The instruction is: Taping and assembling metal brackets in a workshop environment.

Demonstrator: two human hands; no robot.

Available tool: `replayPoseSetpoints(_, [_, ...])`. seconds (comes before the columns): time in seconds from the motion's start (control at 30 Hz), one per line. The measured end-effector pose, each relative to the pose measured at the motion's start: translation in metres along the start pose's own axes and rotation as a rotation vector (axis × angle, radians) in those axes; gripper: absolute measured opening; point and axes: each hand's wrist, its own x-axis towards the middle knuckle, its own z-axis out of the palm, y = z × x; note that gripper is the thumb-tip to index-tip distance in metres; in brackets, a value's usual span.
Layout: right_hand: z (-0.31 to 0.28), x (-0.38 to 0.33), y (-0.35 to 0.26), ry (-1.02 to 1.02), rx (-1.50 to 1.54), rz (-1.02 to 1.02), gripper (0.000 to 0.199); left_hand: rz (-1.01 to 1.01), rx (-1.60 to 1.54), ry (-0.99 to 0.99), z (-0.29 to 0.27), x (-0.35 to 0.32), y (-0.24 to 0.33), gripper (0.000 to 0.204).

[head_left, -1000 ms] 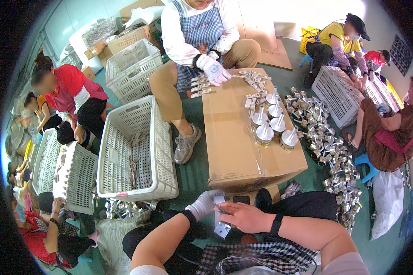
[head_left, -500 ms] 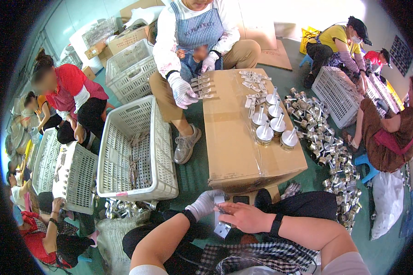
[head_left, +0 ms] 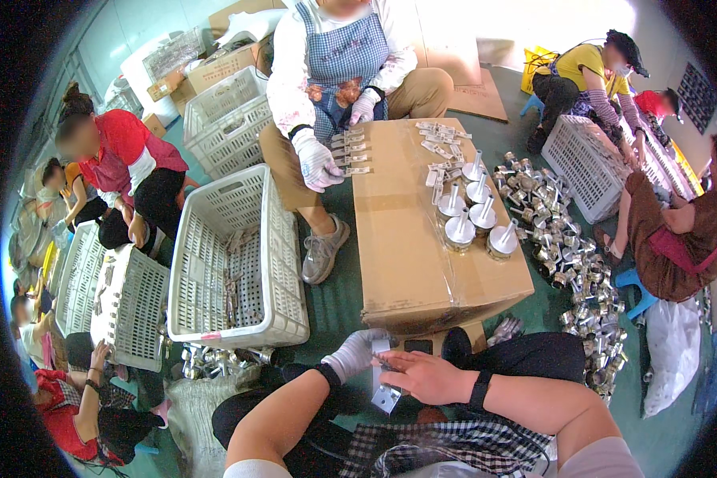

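A small metal bracket [head_left: 385,392] is pinched over the lap between the gloved left hand [head_left: 357,354] and bare right hand [head_left: 424,376]; fingers are closed on it; slippage from a loosened pinch is judged possible.

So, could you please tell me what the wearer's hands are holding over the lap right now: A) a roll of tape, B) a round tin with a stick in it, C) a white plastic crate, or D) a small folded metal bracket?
D: the gloved left hand and the bare right hand together grip a small folded metal bracket above the lap.
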Motion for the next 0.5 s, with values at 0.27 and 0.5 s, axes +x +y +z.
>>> replayPoseSetpoints(0.27, [0.000,-0.001,0.001,-0.010,-0.004,0.006,0.023,0.006,-0.092,-0.018,0.004,0.000,0.003,0.069])
replayPoseSetpoints(0.5, [0.001,-0.002,0.002,0.000,-0.019,0.013,0.023,0.003,0.083,-0.001,0.002,0.000,0.008,0.070])
